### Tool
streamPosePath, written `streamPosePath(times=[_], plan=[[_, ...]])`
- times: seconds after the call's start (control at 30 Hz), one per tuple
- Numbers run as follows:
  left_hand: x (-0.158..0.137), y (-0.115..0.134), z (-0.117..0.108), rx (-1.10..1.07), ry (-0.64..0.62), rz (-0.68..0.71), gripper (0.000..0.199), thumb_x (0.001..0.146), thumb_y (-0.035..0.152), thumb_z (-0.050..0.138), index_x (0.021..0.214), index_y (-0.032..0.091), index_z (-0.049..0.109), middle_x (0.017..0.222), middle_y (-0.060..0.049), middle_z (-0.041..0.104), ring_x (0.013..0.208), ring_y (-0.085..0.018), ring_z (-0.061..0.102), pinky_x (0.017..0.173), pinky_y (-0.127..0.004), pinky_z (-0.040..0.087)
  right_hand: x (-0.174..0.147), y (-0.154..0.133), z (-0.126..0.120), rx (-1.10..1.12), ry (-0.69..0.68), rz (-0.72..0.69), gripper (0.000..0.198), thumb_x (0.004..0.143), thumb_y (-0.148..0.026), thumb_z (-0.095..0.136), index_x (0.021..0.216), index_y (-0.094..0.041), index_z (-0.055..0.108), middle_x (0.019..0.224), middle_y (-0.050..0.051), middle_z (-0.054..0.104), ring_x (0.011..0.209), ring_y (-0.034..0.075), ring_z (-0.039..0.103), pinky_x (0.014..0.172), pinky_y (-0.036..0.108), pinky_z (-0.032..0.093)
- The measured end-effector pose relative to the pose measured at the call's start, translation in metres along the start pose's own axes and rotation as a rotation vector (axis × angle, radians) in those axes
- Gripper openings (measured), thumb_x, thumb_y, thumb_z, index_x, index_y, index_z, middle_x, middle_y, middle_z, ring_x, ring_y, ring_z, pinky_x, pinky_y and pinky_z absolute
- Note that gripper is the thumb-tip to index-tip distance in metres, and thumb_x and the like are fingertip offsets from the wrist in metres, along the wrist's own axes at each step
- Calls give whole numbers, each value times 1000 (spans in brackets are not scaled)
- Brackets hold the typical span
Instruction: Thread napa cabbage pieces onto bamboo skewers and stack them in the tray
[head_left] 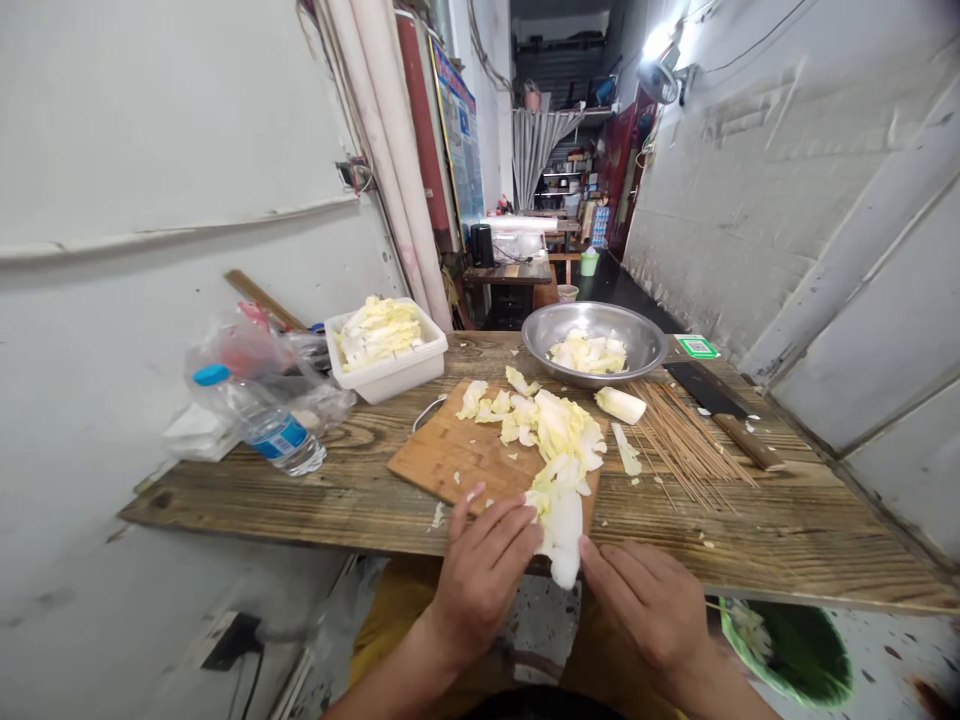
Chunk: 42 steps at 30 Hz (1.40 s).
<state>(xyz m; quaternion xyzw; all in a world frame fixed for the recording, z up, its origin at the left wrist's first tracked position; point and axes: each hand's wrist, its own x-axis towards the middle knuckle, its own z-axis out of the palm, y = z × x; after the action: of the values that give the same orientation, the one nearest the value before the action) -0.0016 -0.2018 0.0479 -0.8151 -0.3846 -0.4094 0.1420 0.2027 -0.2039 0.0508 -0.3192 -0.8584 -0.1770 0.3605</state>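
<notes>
Cabbage leaf [564, 535] between both hands.

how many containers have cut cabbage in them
2. A white plastic tub sits at the table's back left, heaped with pieces. A metal bowl sits at the back middle, right of the tub, with a smaller pile. The bags on the left could hide more.

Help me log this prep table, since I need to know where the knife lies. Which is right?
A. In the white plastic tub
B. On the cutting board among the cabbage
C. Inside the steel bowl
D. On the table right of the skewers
D: the knife lies flat on the wooden table, just right of the bundle of skewers, apart from the cutting board and outside the steel bowl.
</notes>
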Motion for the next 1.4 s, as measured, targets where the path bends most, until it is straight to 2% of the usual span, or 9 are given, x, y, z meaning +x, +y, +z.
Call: streamPosePath(times=[0.17,0.33,0.43,0.6,0.8,0.97,1.1,1.23,1.4], plan=[[-3,-2,2,0,33,12,25,83,11,52,106,17,59,98,-7,70,102,-20,60,103,-44,30,-10,1,6,320,-106,299,22,91,-19,47,95,-17,68,74,5,71,61,13,66,56,22,52],[8,-10,-2,-82,126,-168,61,77,24,65,131,14,38,123,-17,55,120,-28,46,98,-48,39,-21,18,-9,638,-54,753,20,84,-33,57,89,-21,72,83,4,74,71,19,70,64,26,57],[12,-23,5,-43,130,-254,44,81,16,57,124,17,47,119,-13,57,116,-24,50,96,-44,41,-33,30,-20,653,-8,973,24,78,-39,62,89,-20,73,79,5,74,70,20,69,61,25,57],[16,-50,38,4,-74,-297,25,86,14,47,107,19,60,109,-9,64,104,-22,56,90,-43,43,-62,41,-21,687,97,1233,34,73,-41,66,100,-21,71,79,4,72,70,19,66,58,23,55],[46,-65,76,-8,-262,-299,20,84,15,51,95,19,67,103,-8,67,100,-22,57,88,-40,42,-67,42,-22,907,200,1263,30,75,-38,66,100,-21,71,51,-4,52,49,11,50,50,21,47],[72,-73,102,71,-427,-387,24,86,16,47,98,20,67,97,-7,66,95,-22,56,85,-37,38,-65,49,-25,987,183,1276,28,75,-37,68,95,-19,72,49,-3,51,47,9,45,43,19,40],[86,-83,122,102,-483,-406,28,87,17,44,107,20,64,97,-10,63,98,-25,52,84,-39,36,-76,57,-25,800,336,1410,34,71,-43,70,95,-20,72,68,2,66,57,13,55,51,21,49],[94,-93,136,100,-546,-426,30,85,16,45,108,21,64,101,-11,60,102,-26,49,87,-40,33,-85,59,-32,453,299,1458,42,69,-49,67,96,-17,72,79,6,71,64,17,61,57,22,53],[100,-104,145,30,-582,-476,20,77,16,54,89,21,68,100,-9,61,102,-27,49,87,-41,33,-84,57,-38,398,285,1418,41,70,-51,64,91,-17,73,78,4,72,66,16,65,58,18,53]])
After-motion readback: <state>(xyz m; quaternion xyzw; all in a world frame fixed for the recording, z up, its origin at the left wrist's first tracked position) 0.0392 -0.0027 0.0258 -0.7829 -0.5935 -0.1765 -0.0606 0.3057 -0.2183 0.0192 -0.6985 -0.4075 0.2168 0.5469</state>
